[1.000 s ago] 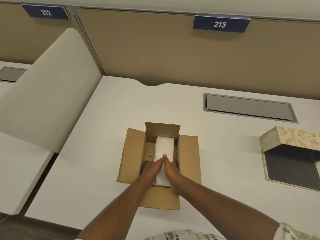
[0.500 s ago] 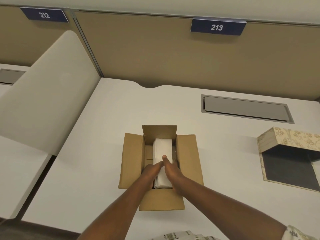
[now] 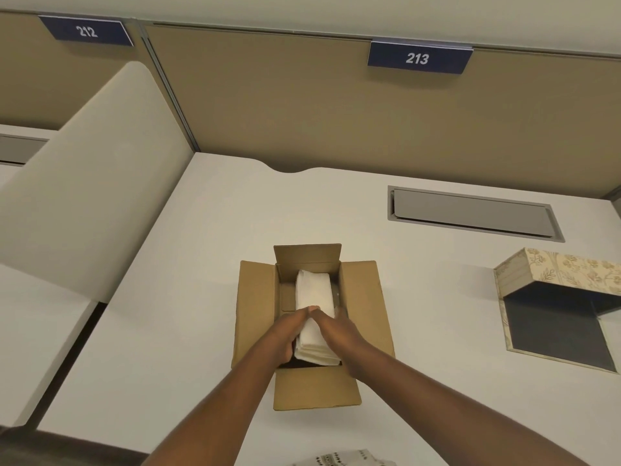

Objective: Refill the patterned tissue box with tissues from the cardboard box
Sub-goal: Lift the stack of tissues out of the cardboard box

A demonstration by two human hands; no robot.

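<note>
Head view: white desk (image 3: 188, 297) under a tan partition with number plate 213 (image 3: 418, 58); grey cable hatch (image 3: 470, 215) set into the surface at right

Cardboard box (image 3: 255, 314) sits mid-desk, all four flaps folded out. Patterned tissue box (image 3: 557, 274) stands well apart at the right edge, tipped open, dark interior showing; no tissues visible in it, though part is cut off by the frame

Stack of white tissues (image 3: 314, 290) is inside the cardboard box, near end raised a little

Left hand (image 3: 289, 334) and right hand (image 3: 336, 331) clamp the near end of the stack from either side, thumbs meeting on top

Judgement: early stage. Flaps opened and stack gripped; to do: lift clear, carry right, seat in patterned box, close it
</note>
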